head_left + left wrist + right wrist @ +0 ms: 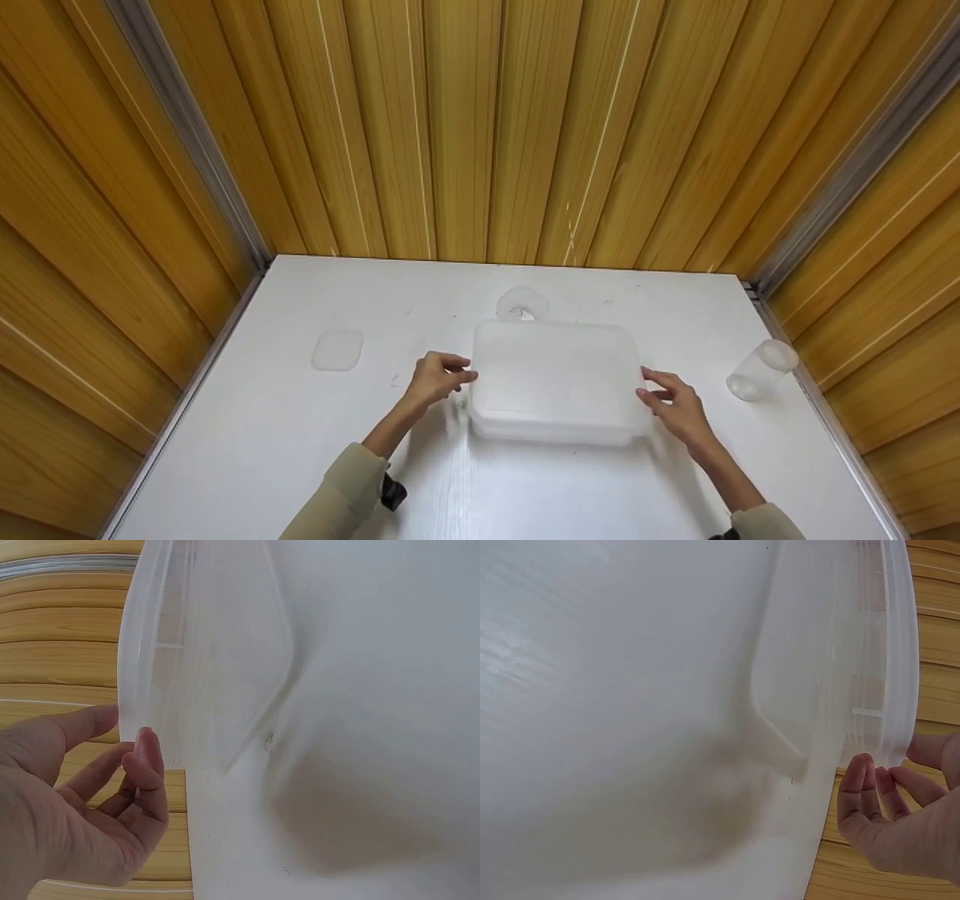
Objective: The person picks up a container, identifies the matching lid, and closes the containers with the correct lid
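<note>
A translucent rectangular plastic box (555,433) stands on the white table, its frosted lid (555,367) lying over the top. At the box's left side, my left hand (439,377) pinches the lid's rim; in the left wrist view the thumb is against the upper face of the lid (135,637) and fingertips are curled below its edge. My right hand (677,409) pinches the opposite rim near the middle of the right side. The right wrist view shows its fingertips under the lid's edge (900,652). The lid hides the inside of the box.
Left of the box lies a small square translucent lid (337,350). Right behind the box is a clear rounded piece (523,301), partly hidden. A clear cylindrical jar (761,370) stands near the right edge of the table (525,495). Wood-patterned walls (465,135) enclose the back and sides.
</note>
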`<state>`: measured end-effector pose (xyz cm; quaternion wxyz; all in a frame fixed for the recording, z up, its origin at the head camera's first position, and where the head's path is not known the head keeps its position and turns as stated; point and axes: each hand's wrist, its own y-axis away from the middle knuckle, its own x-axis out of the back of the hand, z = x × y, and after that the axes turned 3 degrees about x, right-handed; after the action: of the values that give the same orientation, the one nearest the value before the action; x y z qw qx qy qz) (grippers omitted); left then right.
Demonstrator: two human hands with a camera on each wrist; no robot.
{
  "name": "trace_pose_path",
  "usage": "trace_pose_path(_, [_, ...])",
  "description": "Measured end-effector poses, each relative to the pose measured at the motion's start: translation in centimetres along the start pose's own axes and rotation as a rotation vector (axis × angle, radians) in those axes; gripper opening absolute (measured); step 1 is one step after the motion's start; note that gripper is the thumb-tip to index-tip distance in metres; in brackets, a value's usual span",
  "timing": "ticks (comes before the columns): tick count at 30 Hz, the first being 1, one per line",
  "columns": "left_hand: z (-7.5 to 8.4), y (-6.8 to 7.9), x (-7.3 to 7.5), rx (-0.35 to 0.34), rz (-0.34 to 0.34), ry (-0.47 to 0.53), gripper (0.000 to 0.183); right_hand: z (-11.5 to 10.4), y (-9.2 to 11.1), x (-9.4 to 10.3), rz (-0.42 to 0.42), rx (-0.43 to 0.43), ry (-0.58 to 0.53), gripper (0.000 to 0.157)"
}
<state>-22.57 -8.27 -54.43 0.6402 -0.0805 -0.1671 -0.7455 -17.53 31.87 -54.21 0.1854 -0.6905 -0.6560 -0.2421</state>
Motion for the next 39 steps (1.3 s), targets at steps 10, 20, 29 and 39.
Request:
trace_pose_path(10, [0.0, -0.3, -0.3, -0.050, 0.016, 0.043, 0.030, 0.0, -0.4, 0.1, -0.020, -0.025, -0.042, 0.053])
trace_pose_path(20, [-0.1, -0.3, 0.1, 0.004, -0.026, 0.006, 0.033, -0.1, -0.5, -0.3, -0.037, -0.001, 0.000, 0.052])
trace_pose_path(29, [-0.1, 0.0, -0.3, 0.034, -0.115, -0.005, 0.035, 0.3, -0.3, 0.2, -0.063, 0.033, 0.037, 0.051])
trace_pose_path(39, [0.0, 1.2, 0.2, 0.037, -0.172, -0.011, 0.037, 0.2, 0.1, -0.5, -0.072, -0.008, -0.036, 0.052])
